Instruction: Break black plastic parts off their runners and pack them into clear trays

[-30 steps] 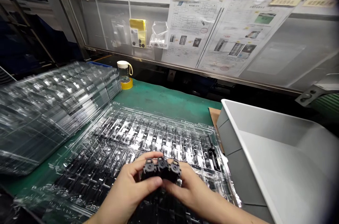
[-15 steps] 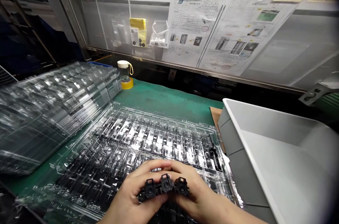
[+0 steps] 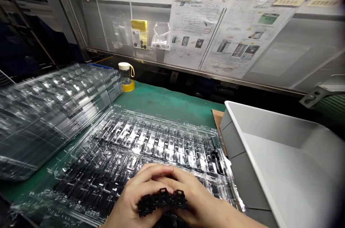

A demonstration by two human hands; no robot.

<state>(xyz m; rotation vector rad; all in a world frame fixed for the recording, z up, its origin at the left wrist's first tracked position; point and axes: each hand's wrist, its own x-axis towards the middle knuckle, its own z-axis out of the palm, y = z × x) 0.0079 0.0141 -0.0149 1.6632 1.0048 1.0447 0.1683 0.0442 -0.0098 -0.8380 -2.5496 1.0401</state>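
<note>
Both hands are together at the lower middle, low over a clear plastic tray [image 3: 159, 135]. My left hand [image 3: 134, 195] has its fingers and thumb wrapped round the left side of a row of three black plastic parts [image 3: 163, 198]. My right hand [image 3: 198, 194] closes on the row from the right, and its fingertips meet the left ones on top. Square ends with small loops face me; the rest of each part is hidden by my palms. In the tray's pockets lie several long black parts, and one [image 3: 216, 161] stands out at its right end.
A tall stack of clear trays [image 3: 61, 113] is at left on the green bench mat [image 3: 159, 96]. A grey bin [image 3: 244, 142] stands at right, beside cardboard [image 3: 217, 116]. Behind are a lidded bottle [image 3: 125, 73] on yellow tape [image 3: 128, 86] and posted sheets [image 3: 194, 37].
The three black parts have shifted slightly down and left in my hands. The leftmost one has tipped and now sits lower than the other two. Both hands stay closed round them.
</note>
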